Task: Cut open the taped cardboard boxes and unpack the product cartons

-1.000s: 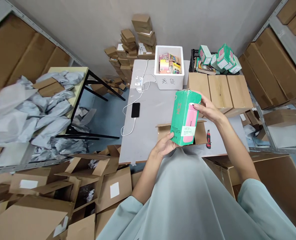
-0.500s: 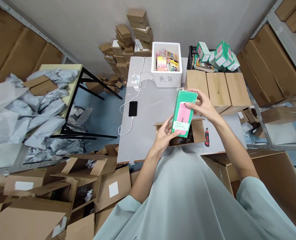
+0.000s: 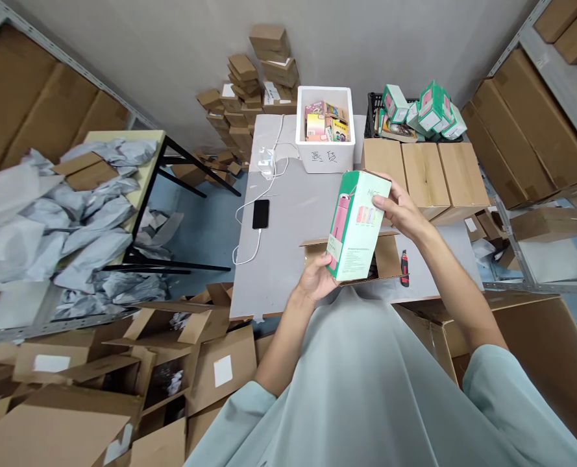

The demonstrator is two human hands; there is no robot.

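Between my two hands I hold a green and white product box (image 3: 361,227), tilted, its white printed side turned up and a pink bottle pictured on the narrower green side. My left hand (image 3: 317,277) grips the lower left corner. My right hand (image 3: 399,206) has its thumb on the white side near the upper right edge, its other fingers hidden behind. Beneath it an open cardboard carton (image 3: 389,256) sits at the table's front edge, its inside mostly covered by the box. A red and black utility knife (image 3: 404,268) lies just right of the carton.
On the grey table (image 3: 288,259) are a phone (image 3: 261,214) on a white cable and a white foam bin (image 3: 326,157) of small packs. Brown boxes (image 3: 424,175) and a black crate (image 3: 374,107) of similar green boxes stand right. Open cartons (image 3: 171,331) crowd the lower left.
The product box has been turned in my hands, from its green front with the pink bottle to its white printed side. Both hands have shifted their hold slightly.
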